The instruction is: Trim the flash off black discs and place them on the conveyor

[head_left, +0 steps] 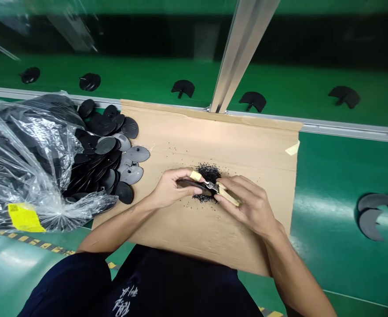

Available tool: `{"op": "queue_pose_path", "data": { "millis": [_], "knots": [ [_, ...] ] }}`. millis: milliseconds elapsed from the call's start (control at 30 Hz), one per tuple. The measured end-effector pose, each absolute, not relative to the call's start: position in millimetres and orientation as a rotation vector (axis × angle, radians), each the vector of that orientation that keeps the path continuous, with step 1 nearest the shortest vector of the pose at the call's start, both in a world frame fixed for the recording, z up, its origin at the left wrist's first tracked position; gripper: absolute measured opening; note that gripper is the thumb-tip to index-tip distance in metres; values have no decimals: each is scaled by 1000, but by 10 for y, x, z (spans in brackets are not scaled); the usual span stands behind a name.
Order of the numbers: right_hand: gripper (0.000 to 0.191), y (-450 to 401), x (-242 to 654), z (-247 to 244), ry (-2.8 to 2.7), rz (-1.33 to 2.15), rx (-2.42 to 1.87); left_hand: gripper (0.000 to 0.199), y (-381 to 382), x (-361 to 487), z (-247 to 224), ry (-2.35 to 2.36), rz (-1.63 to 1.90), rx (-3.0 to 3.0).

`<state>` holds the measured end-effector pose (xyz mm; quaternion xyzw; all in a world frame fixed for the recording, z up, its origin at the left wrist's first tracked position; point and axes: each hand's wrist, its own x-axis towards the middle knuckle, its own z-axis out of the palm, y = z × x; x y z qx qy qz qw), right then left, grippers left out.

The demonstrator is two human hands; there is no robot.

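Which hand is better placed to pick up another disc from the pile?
Probably the left hand: it is nearer the pile of black discs, though it holds a disc. The right hand grips the pliers.

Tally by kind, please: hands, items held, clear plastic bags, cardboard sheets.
Hands, left hand and right hand: 2
Dark flat piece: 1
Yellow-handled hand tool: 1
Clear plastic bag: 1
Cardboard sheet: 1
Total: 6

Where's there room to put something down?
Green tabletop looks bare between the cardboard and the gray curved pieces. Cardboard also shows between the left hand, right hand and dark clothing. Crowded: left, with black discs and plastic bag; middle, with black bits.
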<state>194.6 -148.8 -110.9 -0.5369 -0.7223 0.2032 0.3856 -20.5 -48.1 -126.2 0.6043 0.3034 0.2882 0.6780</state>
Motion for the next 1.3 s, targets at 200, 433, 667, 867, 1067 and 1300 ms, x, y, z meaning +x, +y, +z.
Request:
{"op": "queue_pose_path", "data": {
  "millis": [200, 433, 667, 867, 1067, 1300],
  "knots": [
    [20, -1517, 1974, -1087, -1855, 535, -1369, 36, -501, -202, -1271, 657, 656, 1430],
    [24, -1536, 2009, -1048, -1838, 542, -1405, 22, -431, -249, -1163, 502, 731, 1819],
    [26, -1598, 2105, -896, -1948, 637, -1523, 22, -475, -249, -1164, 375, 684, 2091],
    [21, -1631, 2127, -842, -1825, 778, -1545, 19, -508, -212, -1229, 581, 770, 1936],
    [9, -1605, 1885, -988, -1714, 634, -1423, 28, -567, -179, -1264, 628, 779, 1644],
    [16, -1639, 1818, -1023, -1991, 152, -1338, 27, -531, -261, -1266, 443, 680, 2292]
  ]
}}
